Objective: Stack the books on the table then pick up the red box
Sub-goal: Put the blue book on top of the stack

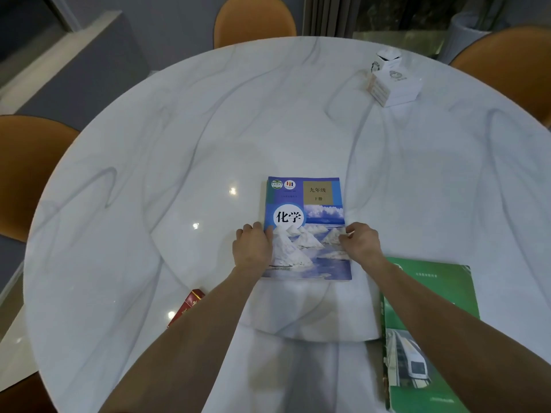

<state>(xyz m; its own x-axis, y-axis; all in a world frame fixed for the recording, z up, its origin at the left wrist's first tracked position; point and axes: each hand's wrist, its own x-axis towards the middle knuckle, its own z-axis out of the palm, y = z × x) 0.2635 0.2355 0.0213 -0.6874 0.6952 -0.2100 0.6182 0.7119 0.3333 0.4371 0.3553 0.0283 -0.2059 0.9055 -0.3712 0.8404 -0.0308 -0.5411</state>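
A blue book (307, 210) with white mounds on its cover lies flat in the middle of the round white marble table (179, 144). My left hand (253, 245) grips its left edge, thumb on the cover. My right hand (362, 239) holds its right edge with the fingers curled. A green book (441, 281) with a train picture lies at the near right, partly under my right forearm. A red box (190, 302) sits at the near left, mostly hidden behind my left forearm.
A stack of white boxes (393, 81) stands at the far right of the table. Orange chairs ring the table: one at the back (253, 22), one on the left (26, 162), one at the far right (512, 64).
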